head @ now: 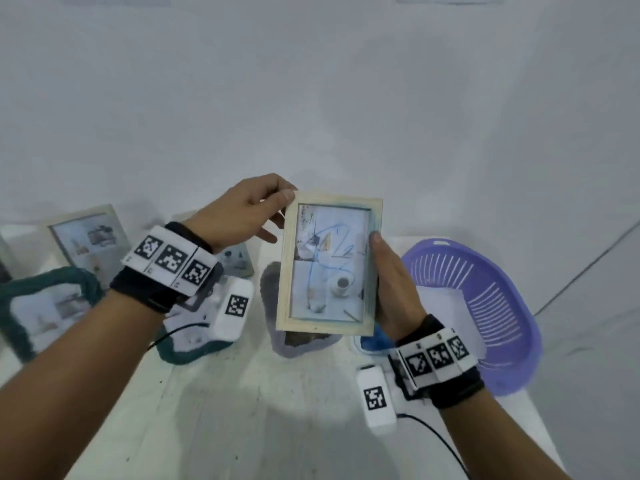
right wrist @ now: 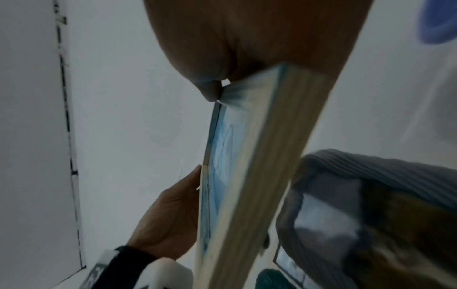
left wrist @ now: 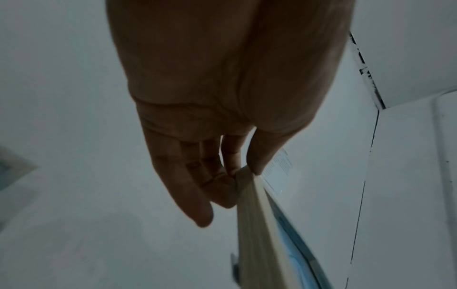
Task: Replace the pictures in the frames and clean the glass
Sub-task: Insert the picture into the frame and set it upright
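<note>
Above the table point(head: 263, 410), both hands (left hand point(head: 239, 213), right hand point(head: 394, 282)) hold frame point(head: 329, 265)

Light's soft and bluish-white in here, pretty even, no hard glare anywhere. The head view is bright but a bit mushy, and the wide lens bends the desk point(head: 263, 403) edges. There's a faint shadow on the wall behind the hands. Both wrist views are way dimmer, the left hand point(left wrist: 222, 97) is a dark blur, and the wooden frame point(right wrist: 259, 176) smears up close.
</note>
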{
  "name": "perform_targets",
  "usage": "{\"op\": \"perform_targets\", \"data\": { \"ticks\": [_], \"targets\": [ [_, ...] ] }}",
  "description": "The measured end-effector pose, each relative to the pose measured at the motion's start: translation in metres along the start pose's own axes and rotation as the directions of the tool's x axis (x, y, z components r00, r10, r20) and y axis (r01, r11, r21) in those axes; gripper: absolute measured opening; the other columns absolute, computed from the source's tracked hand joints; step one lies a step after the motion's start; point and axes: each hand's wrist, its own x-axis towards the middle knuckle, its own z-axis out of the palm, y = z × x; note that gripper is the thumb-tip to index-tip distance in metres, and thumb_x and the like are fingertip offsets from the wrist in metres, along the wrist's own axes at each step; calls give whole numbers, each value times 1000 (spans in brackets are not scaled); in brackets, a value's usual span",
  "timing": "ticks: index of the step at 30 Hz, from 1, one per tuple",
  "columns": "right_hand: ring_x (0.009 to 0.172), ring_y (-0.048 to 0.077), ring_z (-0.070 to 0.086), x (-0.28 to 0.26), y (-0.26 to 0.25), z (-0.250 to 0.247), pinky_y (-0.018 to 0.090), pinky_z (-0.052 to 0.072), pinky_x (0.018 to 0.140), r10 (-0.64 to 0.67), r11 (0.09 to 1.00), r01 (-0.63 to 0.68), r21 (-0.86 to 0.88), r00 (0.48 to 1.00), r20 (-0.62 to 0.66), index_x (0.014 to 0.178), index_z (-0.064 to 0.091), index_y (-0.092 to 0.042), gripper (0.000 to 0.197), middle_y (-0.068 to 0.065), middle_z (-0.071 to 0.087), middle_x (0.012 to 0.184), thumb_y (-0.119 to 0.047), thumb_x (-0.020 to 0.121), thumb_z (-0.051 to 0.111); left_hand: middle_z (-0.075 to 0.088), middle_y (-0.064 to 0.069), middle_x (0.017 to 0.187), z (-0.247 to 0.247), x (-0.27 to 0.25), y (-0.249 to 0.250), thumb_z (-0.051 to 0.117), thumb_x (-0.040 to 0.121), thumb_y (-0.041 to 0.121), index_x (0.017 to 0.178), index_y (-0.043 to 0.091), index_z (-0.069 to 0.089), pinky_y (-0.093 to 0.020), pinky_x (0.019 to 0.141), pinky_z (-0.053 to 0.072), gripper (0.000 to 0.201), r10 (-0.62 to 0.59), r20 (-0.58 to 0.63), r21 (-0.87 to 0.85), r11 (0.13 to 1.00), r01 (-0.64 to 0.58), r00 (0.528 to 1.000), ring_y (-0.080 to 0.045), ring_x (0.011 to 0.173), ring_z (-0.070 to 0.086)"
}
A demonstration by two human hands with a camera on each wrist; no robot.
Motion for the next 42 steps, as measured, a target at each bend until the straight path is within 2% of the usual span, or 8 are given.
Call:
{"op": "perform_targets", "data": {
  "ticks": [5, 10, 15, 19, 25, 32, 38, 42],
  "targets": [
    [128, 39, 48, -43, 38, -8, 57, 37, 106, 110, 988, -109, 113, 994, -10, 141, 45, -8, 57, 21, 51, 138, -48, 102, 34, 68, -5, 104, 51, -64, -26, 56, 94, 45, 130, 21, 55, -36, 72, 60, 43, -141, -142, -131, 984, 123, 980, -15, 88, 69],
    [126, 37, 50, -80, 50, -4, 54, 37, 107, 196, 976, -193, 97, 980, -25, 139, 45, -9, 61, 22, 48, 141, -52, 99, 36, 57, 46, 108, 111, -131, -28, 67, 75, 55, 122, 52, 42, -6, 80, 47, 54, -49, -156, -173, 985, 22, 986, 18, 101, 56],
    [124, 30, 54, -107, 64, 6, 51, 40, 106, 155, 980, -148, 134, 987, -45, 137, 50, -15, 52, 12, 59, 133, -45, 102, 25, 39, 27, 149, 156, -151, -43, 80, 75, 53, 152, 42, 18, -33, 112, 38, 100, -70, -134, -334, 942, 21, 989, 2, 137, 38],
    [119, 28, 58, -118, 79, 15, 55, 36, 108, 148, 988, -146, 41, 987, -62, 120, 67, -18, 54, 11, 65, 124, -48, 101, 26, 41, 48, 126, 162, -160, -39, 75, 72, 46, 130, 58, 25, -1, 91, 39, 77, -152, -186, -511, 859, 36, 971, 30, 114, 40],
    [108, 23, 62, -129, 95, 37, 36, 49, 83, 67, 989, -76, -124, 994, -81, 110, 61, -11, 45, 10, 66, 117, -48, 98, 38, 53, 6, 142, 155, -176, -68, 76, 69, 50, 152, 34, 26, -39, 106, 46, 98, -157, -168, -614, 789, 21, 973, -13, 132, 50],
    [107, 27, 61, -144, 110, 37, 45, 51, 83, -92, 957, 25, -290, 971, -220, 106, 66, -28, 24, 1, 67, 113, -38, 92, 51, 62, 3, 126, 119, -203, -107, 77, 69, 58, 141, 29, 44, -36, 91, 56, 85, -190, -240, -605, 796, 6, 952, -13, 110, 63],
    [90, -2, 62, -156, 132, 29, 12, 49, 74, -236, 742, 15, -670, 942, -240, 114, 63, -28, 23, -11, 65, 112, -18, 95, 57, 66, -1, 96, 128, -222, -146, 69, 86, 25, 117, 32, 64, -33, 65, 59, 32, -367, -234, -621, 769, 152, 900, -10, 83, 69],
    [85, 5, 61, -155, 159, 13, 20, 52, 77, -251, 458, -26, -888, 955, -158, 121, 63, -20, 27, -3, 62, 111, -19, 95, 58, 72, 5, 88, 145, -224, -178, 75, 86, 24, 111, 24, 70, -15, 66, 53, 25, -411, -320, -400, 875, 272, 853, -15, 85, 68]
  ]
}}
